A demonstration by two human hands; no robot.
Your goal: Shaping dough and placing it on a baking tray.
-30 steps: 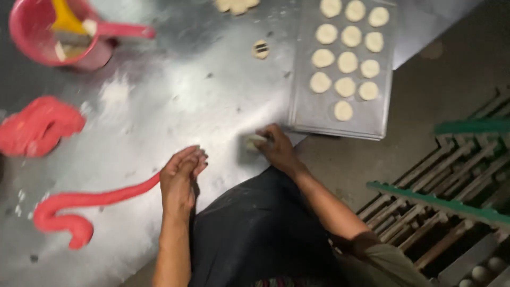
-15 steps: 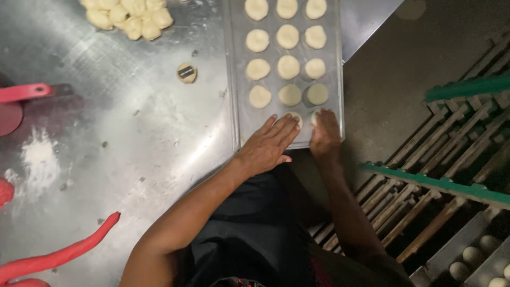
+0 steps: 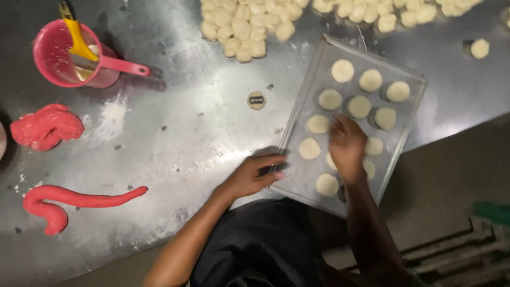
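**Both hands at the baking tray**

The left hand (image 3: 254, 175) rests on the near-left edge of the metal baking tray (image 3: 411, 87), fingers stretched flat against the rim rather than curled round it — an open, loose grip. The right hand (image 3: 346, 144) lies inside the tray, palm down over the dough rounds (image 3: 342, 70); its fingertips are blurred, so I cannot tell whether its grip is closed on a piece or simply pressing on one.

The pale rounds sit in rough rows across the tray, which lies tilted at the near edge of the steel table (image 3: 180, 133). Beyond the tray's far side, a heap of loose dough pieces (image 3: 247, 26) spreads along the table, with one single round (image 3: 479, 48) apart at the right. A small disc with a dark mark (image 3: 256, 100) lies just left of the tray.

Well to the left sit a pink jug (image 3: 64, 58) holding a yellow-handled tool (image 3: 77, 37), a lump of red dough (image 3: 47, 126) — and nearer, a long red dough rope (image 3: 79, 199).
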